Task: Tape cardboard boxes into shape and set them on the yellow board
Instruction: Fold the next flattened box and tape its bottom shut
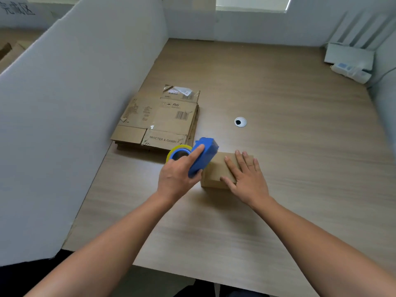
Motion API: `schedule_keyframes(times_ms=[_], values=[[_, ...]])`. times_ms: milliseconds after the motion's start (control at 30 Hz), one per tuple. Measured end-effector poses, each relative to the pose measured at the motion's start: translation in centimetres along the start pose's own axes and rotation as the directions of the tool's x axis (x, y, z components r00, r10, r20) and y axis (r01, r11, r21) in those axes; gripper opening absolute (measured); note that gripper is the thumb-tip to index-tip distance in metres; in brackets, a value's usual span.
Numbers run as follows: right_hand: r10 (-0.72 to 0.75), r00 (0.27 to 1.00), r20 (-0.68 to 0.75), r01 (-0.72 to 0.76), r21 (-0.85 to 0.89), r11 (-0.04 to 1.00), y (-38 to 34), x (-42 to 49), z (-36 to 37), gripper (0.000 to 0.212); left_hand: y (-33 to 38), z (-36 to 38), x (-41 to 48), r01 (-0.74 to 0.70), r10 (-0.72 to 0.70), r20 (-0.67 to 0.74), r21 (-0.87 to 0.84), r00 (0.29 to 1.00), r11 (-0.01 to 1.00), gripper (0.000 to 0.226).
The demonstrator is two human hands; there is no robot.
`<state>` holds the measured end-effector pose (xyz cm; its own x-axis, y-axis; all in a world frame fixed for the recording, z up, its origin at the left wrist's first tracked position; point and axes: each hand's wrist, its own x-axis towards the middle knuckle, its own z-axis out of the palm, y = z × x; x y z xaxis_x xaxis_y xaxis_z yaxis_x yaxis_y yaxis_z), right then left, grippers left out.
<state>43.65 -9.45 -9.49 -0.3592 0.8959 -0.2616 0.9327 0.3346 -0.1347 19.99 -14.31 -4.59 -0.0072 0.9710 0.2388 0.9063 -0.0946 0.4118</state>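
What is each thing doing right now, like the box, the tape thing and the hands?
Small box: folded up, flaps down, on the table.
Tape dispenser: held tilted over the box's edge.
Left hand: grips the tape dispenser.
Right hand: flat, pressing the box top.
Cardboard stack: flattened, lying on the table.

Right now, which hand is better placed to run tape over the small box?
Left. The left hand grips the tape dispenser at the edge of the small box; the right hand lies flat on top, steadying it.
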Motion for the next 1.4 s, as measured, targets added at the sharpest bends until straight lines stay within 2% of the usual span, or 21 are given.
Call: schedule_keyframes(times_ms=[100, 167, 267, 367, 533, 600, 667, 733, 800, 867, 933, 1000, 1033, 1100, 1200, 1333, 1400], values=[[-0.009, 1.0, -0.026, 0.01, 0.036, 0.999, 1.0, -0.4, -0.2, 0.09, 1.0, 1.1, 2.6, -0.151, 0.144, 0.15, 0.036, 0.978, 0.988, 0.086], [-0.019, 0.998, -0.055, 0.023, 0.068, 0.997, 1.8, -0.7, 0.1, 0.095, 1.3, 2.0, 3.7, -0.192, 0.174, 0.225, 0.062, 0.959, 0.979, 0.088], [-0.017, 0.998, -0.068, 0.024, 0.11, 0.994, 3.0, -1.1, 0.4, 0.1, 1.2, 2.7, 4.5, -0.192, 0.172, 0.23, 0.068, 0.958, 0.979, 0.089], [-0.047, 0.997, -0.066, 0.058, 0.173, 0.983, 3.9, -0.9, 0.4, 0.101, 0.3, 2.8, 5.0, -0.275, 0.25, 0.239, 0.075, 0.938, 0.959, 0.089], [-0.086, 0.993, -0.079, 0.104, 0.266, 0.958, 4.4, -0.8, 0.7, 0.095, -0.8, 3.0, 5.3, -0.389, 0.366, 0.221, 0.071, 0.904, 0.919, 0.073], [-0.037, 0.995, -0.097, 0.079, 0.463, 0.883, 4.2, -0.8, 0.5, 0.084, -1.0, 3.1, 5.4, -0.419, 0.396, 0.222, 0.066, 0.891, 0.906, 0.071], [0.075, 0.991, -0.111, 0.026, 0.707, 0.707, 4.4, -0.4, -0.3, 0.064, -1.2, 3.2, 5.7, -0.459, 0.435, 0.224, 0.068, 0.872, 0.886, 0.071], [0.155, 0.979, -0.13, 0.027, 0.845, 0.534, 5.0, 0.3, -1.8, 0.046, -1.3, 3.2, 6.2, -0.5, 0.472, 0.241, 0.067, 0.848, 0.864, 0.072], [0.093, 0.989, -0.113, 0.058, 0.884, 0.463, 5.7, 1.2, -3.3, 0.038, -1.5, 3.3, 6.6, -0.515, 0.486, 0.247, 0.063, 0.838, 0.855, 0.074], [-0.068, 0.997, -0.02, 0.047, 0.904, 0.425, 6.2, 1.9, -4.4, 0.038, -1.6, 3.3, 6.8, -0.525, 0.496, 0.251, 0.06, 0.831, 0.849, 0.076], [-0.167, 0.983, 0.078, 0.007, 0.89, 0.456, 6.1, 2.3, -4.9, 0.04, -1.5, 3.3, 7.0, -0.541, 0.511, 0.254, 0.062, 0.821, 0.839, 0.074], [-0.181, 0.979, 0.094, 0.024, 0.83, 0.558, 6.0, 2.7, -5.1, 0.037, -1.6, 3.3, 7.1, -0.561, 0.531, 0.259, 0.053, 0.807, 0.826, 0.071], [-0.175, 0.981, 0.081, 0.035, 0.816, 0.577, 5.9, 2.8, -5.1, 0.034, -1.6, 3.3, 7.2, -0.569, 0.538, 0.263, 0.054, 0.801, 0.821, 0.07], [-0.144, 0.989, 0.042, 0.045, 0.832, 0.552, 5.7, 2.9, -5.2, 0.027, -1.8, 3.3, 7.2, -0.57, 0.54, 0.26, 0.05, 0.801, 0.82, 0.07], [-0.089, 0.995, 0.036, 0.009, 0.888, 0.46, 5.5, 2.8, -5.0, 0.019, -1.9, 3.4, 7.3, -0.564, 0.54, 0.241, 0.039, 0.806, 0.825, 0.069], [-0.071, 0.997, 0.004, 0.03, 0.877, 0.48, 5.3, 2.6, -4.7, 0.022, -2.0, 3.5, 7.2, -0.591, 0.571, 0.212, 0.039, 0.793, 0.806, 0.07], [-0.073, 0.997, 0.013, 0.022, 0.894, 0.447, 5.3, 2.5, -4.6, 0.02, -2.1, 3.6, 7.1, -0.604, 0.588, 0.193, 0.035, 0.786, 0.796, 0.07]])
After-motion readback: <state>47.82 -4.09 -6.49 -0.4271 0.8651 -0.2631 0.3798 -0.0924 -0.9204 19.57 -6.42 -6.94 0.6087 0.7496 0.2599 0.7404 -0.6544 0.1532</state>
